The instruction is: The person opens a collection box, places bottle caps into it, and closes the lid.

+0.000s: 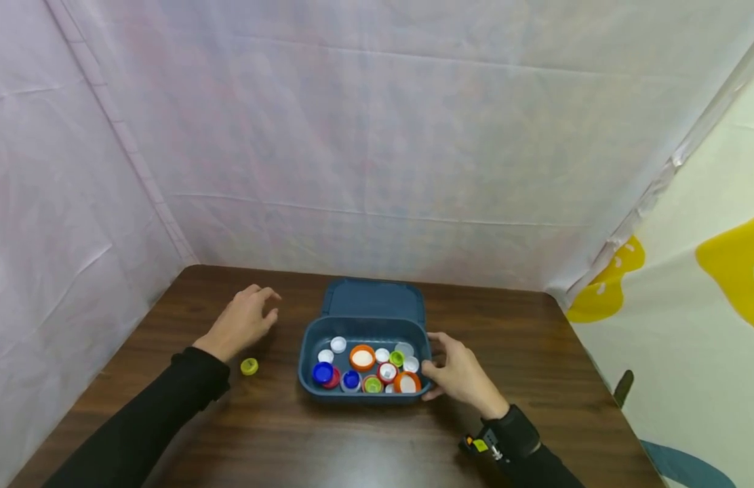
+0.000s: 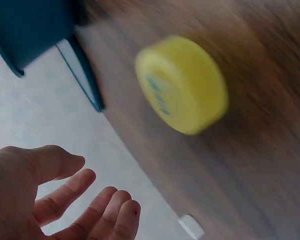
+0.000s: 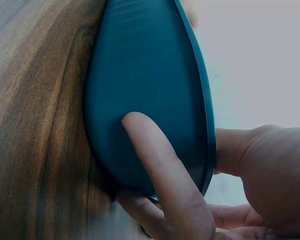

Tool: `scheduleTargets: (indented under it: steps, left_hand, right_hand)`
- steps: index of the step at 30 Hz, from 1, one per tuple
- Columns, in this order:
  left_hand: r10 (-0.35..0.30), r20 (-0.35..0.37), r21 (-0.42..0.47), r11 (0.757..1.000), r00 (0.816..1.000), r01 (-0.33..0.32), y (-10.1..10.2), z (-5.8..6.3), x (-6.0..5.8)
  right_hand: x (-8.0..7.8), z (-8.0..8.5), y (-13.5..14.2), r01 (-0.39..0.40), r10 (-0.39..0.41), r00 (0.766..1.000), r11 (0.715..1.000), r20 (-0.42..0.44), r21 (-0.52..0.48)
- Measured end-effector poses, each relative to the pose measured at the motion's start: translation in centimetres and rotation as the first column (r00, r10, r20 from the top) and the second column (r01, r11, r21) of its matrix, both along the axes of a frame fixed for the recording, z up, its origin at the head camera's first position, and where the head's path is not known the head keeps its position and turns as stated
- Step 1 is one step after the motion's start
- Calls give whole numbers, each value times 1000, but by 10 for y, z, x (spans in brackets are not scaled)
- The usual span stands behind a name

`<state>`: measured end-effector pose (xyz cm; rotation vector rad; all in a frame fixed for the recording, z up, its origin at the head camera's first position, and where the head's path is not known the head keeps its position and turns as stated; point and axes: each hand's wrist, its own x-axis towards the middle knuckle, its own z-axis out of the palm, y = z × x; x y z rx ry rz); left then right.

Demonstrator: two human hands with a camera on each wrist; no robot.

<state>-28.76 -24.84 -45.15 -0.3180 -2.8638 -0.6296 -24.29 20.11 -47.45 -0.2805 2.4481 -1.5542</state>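
Observation:
A dark blue box (image 1: 365,398) with its lid (image 1: 373,300) folded back holds several bottle caps in white, orange, blue, red and green. My right hand (image 1: 462,373) grips the box's right end. In the right wrist view its fingers (image 3: 162,165) lie along the outer wall (image 3: 140,75), and the thumb reaches over the rim. My left hand (image 1: 245,318) hovers left of the box, fingers loosely bent, nothing in them. A yellow bottle cap (image 1: 249,367) lies on the table by the left wrist, large and blurred in the left wrist view. Beyond the left fingertips is a small white object (image 2: 191,226).
The brown wooden table (image 1: 261,434) carries the box and the yellow cap. White cloth walls (image 1: 377,135) enclose its back and left side. On the right hangs a cloth with yellow shapes (image 1: 605,285).

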Motion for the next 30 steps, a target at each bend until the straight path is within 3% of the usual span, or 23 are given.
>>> scheduleTargets:
  steps: [14,23,26,30]
  left_hand:
    - [63,72,-8,998,995,-62,-34,-17,-14]
    - [136,185,-12,991,973,-136,-49,-16,-25]
    - [142,214,-16,990,966,-142,-55,-18,-29]
    - [126,205,-18,992,971,-125,-63,-24,-36]
  right_hand:
    - [5,-3,6,-8,8,1000,1000,25,-11]
    - [5,0,2,-30,31,999,999,9,-22]
    - [3,0,0,-24,24,1000,1000,5,-19]
    - [2,-1,0,-15,15,1000,1000,1,-9]
